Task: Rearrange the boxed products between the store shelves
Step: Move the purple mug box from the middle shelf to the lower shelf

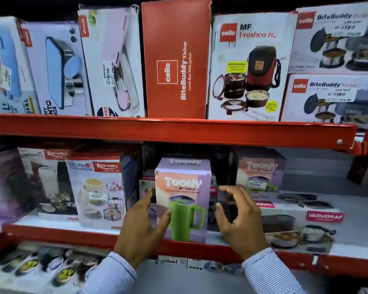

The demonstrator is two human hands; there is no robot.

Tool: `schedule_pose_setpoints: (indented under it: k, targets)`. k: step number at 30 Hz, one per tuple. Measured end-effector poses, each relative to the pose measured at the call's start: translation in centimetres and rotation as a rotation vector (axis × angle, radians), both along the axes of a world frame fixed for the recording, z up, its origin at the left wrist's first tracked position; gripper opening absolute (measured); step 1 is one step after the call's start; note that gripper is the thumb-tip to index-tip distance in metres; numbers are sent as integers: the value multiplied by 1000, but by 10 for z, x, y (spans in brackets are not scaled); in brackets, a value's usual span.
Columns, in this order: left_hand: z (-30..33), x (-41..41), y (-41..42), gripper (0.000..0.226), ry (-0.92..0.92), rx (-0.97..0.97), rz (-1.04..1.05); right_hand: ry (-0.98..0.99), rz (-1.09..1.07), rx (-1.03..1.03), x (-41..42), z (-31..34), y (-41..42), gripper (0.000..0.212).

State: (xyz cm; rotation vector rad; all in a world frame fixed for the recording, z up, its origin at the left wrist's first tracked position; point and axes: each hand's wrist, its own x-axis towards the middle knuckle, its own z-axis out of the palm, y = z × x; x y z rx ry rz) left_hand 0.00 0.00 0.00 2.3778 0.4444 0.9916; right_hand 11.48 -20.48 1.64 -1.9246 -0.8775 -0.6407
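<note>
A purple Toony box with a green tumbler printed on its front stands upright at the front edge of the middle shelf, about midway along it. The left hand is spread wide against the box's left side, its thumb lying across the lower front face and its fingers reaching up along the left edge. The right hand is just beside the box's right side, open in a loose curl with thumb and fingers apart; whether it touches the box I cannot tell. Both wrists come up from pale striped sleeves over the shelf's front rail.

A second Toony box stands further back on the same shelf, to the right. In front of it a flat Varmora box lies along the front edge towards the right end. To the left of the hands stands a Sedan box, near the front edge.

On the top shelf a red Cello box stands on end directly above the hands, with a Freshco box touching its right side and two BiteBuddy boxes stacked at the right end.
</note>
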Motion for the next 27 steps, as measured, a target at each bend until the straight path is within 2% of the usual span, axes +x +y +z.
schedule_pose_setpoints:
  k: [2,3,5,8,12,14,16,18,21,23,27]
  targets:
    - [-4,6,2,41,17,-119,-32,192,21,0,3,-9,7,44]
    - [-7,10,3,38,21,-135,-53,253,61,-3,3,-12,9,49]
    - [-12,13,5,41,29,-185,-75,338,122,-18,4,-17,15,53]
    - [-15,13,4,39,-20,-279,-117,401,198,42,5,-21,15,48]
    - [-11,-2,-12,45,-188,-284,-163,372,237,167,-3,-27,5,40]
    - [-5,-15,-20,47,-282,-269,-201,281,244,219,-16,-26,-6,46]
    - [-2,-29,-29,45,-351,-193,-235,151,252,275,-28,-23,-21,43]
    - [-4,-47,-37,41,-388,-119,-253,9,209,240,-39,-24,-39,39]
    - [-21,-72,-51,35,-361,32,-220,-78,157,154,-58,-40,-61,31]
    - [-45,-86,-59,39,-316,73,-200,-79,171,135,-69,-58,-72,28]
    - [-108,-98,-70,50,-180,-121,-264,101,229,81,-76,-121,-91,40]
